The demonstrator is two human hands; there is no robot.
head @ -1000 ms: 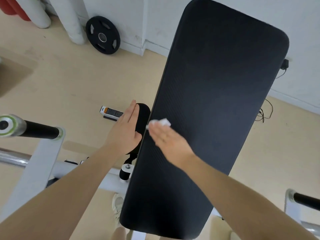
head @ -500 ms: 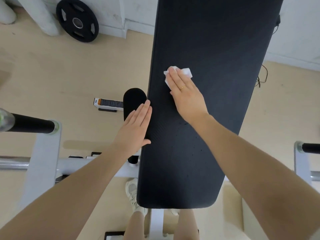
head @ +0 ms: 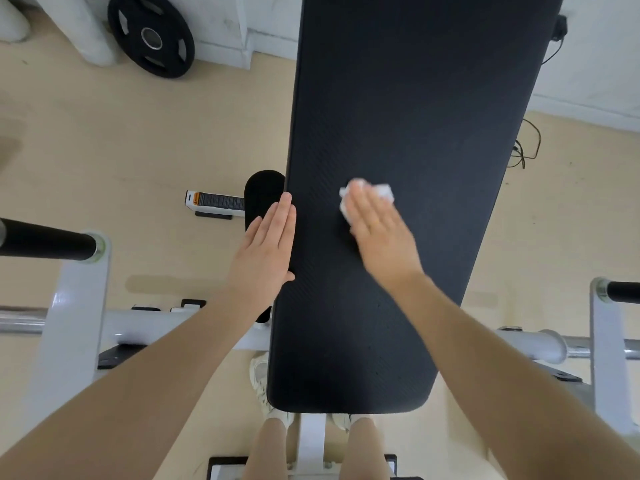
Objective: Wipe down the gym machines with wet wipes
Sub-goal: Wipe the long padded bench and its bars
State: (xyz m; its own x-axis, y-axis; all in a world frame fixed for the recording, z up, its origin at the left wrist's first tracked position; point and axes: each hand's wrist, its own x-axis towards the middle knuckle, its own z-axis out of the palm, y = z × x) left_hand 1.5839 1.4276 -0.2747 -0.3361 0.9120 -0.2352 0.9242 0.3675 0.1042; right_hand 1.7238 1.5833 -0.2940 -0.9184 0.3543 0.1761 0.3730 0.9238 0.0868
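Since half a second ago, the right hand [head: 379,230] has been drawn back along the black bench pad [head: 398,116], from a spot farther up and nearer the left edge to the middle of the pad's width, closer to the person. The wet wipe [head: 382,192] has been carried with it under the fingers. A second ago it lay near the pad's left edge, so a sweep out and back is being made.

In the head view, the wipe is pressed flat against the pad by straight fingers held close together; only its crumpled far end is seen past the fingertips. Motion blur over the right hand suggests the stroke is under way. The left hand [head: 266,251] is laid flat along the pad's left edge, fingers straight and together, thumb against the pad's side, holding nothing; it has hardly shifted and seems to steady the pad. Just beyond it a black roller pad [head: 258,192] is seen, and a weight plate [head: 150,38] leans against the far wall on the left.

The near half of the pad is judged to be the part now being covered, with the far half and right edge possibly still to be wiped, though no wet trace can be made out.
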